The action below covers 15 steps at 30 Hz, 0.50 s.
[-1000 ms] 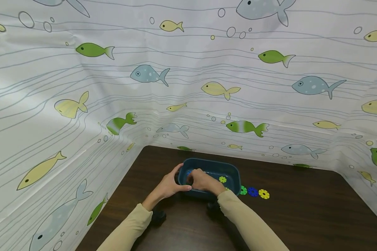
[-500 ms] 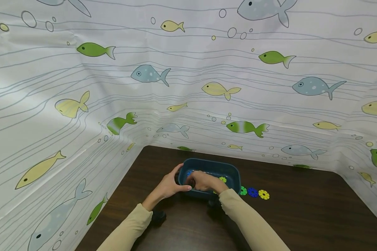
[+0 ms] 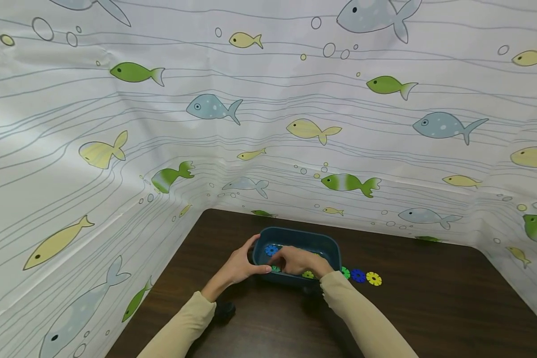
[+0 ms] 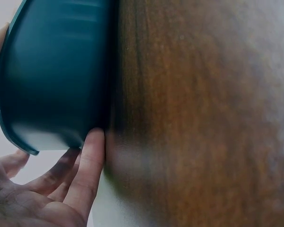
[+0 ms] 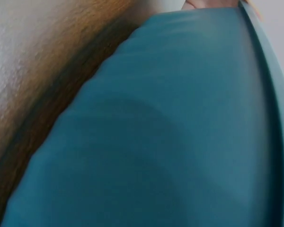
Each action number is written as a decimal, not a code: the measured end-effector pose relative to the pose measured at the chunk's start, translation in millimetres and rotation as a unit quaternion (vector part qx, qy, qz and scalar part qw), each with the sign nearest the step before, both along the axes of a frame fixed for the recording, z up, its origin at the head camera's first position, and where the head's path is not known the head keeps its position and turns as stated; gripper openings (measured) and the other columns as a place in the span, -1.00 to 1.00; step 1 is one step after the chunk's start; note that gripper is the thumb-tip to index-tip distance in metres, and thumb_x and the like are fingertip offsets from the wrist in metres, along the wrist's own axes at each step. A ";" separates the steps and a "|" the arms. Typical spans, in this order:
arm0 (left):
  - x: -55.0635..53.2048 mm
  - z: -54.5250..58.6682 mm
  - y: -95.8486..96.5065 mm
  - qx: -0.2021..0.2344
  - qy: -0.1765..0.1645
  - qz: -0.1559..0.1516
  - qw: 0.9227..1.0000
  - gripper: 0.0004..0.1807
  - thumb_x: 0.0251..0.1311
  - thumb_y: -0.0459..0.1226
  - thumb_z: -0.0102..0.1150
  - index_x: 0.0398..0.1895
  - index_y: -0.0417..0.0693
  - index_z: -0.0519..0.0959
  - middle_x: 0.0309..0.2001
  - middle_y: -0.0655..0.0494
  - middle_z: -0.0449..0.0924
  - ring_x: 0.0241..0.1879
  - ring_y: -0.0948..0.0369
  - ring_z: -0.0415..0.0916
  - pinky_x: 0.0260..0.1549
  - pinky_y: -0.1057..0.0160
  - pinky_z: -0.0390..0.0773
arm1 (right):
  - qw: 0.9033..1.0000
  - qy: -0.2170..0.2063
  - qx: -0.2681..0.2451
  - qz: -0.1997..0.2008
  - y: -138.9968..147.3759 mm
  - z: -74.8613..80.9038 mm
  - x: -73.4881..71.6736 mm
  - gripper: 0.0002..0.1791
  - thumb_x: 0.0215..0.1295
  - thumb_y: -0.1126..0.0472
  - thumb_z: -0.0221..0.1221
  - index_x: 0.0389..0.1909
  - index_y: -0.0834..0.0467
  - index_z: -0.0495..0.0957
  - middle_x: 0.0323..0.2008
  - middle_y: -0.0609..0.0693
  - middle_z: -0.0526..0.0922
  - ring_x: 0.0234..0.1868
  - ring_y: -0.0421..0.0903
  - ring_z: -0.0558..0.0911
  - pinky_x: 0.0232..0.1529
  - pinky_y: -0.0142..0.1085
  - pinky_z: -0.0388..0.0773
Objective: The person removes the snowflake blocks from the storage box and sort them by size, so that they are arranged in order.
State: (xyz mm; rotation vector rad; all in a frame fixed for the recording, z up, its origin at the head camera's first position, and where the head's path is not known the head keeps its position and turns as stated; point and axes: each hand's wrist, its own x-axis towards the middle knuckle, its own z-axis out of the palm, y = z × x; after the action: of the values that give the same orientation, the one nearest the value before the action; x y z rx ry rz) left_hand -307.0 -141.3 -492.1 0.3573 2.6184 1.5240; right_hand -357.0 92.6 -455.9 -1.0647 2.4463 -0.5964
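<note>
A dark teal plastic bin (image 3: 302,232) stands on the table with snowflake-shaped discs inside. My left hand (image 3: 239,266) holds its left end, thumb at the near rim and fingers round the far corner; in the left wrist view, fingertips (image 4: 95,137) touch the wall low down. My right hand (image 3: 297,259) reaches into the bin, fingers pointing down and left. Close to those fingertips is a green disc (image 3: 275,269); I cannot tell whether they pinch it. A blue disc (image 3: 272,250) lies beyond them, a yellow disc (image 3: 308,274) under the hand. The bin's outer wall (image 5: 156,118) fills the right wrist view.
Right of the bin, a green disc (image 3: 345,273), a dark blue disc (image 3: 358,276) and a yellow disc (image 3: 374,278) lie in a row on the dark wooden table (image 3: 429,298). A fish-patterned white sheet (image 3: 268,99) walls the table's back and sides.
My right hand has shifted slightly right inside the bin and its fingers have straightened somewhat. The blue and green discs there now show more. The left hand keeps its hold.
</note>
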 end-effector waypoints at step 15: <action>0.0 -1.1 2.5 0.000 0.001 0.007 1.000 0.17 0.17 0.04 0.62 0.76 0.06 0.14 0.53 -0.35 0.44 0.33 -0.20 0.59 0.29 -0.33 0.64 | 1.000 -0.023 -0.012 -0.010 7.5 -3.3 -4.0 -0.53 0.36 0.59 0.24 0.23 0.22 0.76 -0.23 -0.05 0.70 -0.30 -0.19 0.55 -0.22 -0.40 0.58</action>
State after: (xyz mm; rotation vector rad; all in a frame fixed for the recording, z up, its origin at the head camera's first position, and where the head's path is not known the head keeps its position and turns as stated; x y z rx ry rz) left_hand -307.1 -138.8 -493.2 0.3400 2.6282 1.5287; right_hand -361.0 100.0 -459.2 -1.0272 2.4186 -0.6515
